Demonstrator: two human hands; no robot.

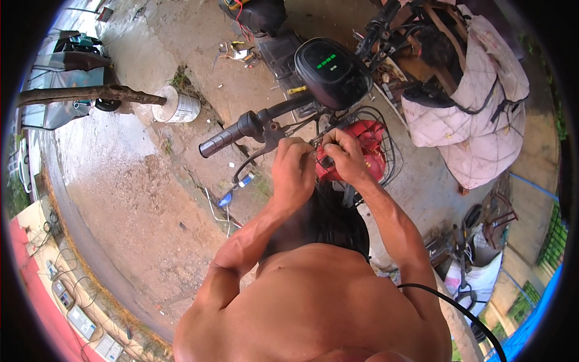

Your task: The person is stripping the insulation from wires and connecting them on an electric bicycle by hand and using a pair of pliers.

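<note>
An electric scooter stands in front of me, with its black handlebar grip [224, 139] pointing left and a black display pod [333, 71] with green lights above. My left hand [294, 161] and my right hand [342, 155] meet just below the handlebar stem, fingers pinched on thin wires and a small black part [326, 161]. A red object [369, 148] sits in the black wire basket [392, 158] right behind my hands. What the fingertips hold exactly is partly hidden.
A white bucket [178, 106] and a rough log [90, 94] lie at the upper left on cracked concrete. A second vehicle draped with a pale quilted cover [482, 114] stands at the right. Small litter and a blue-capped item [224, 199] lie on the ground.
</note>
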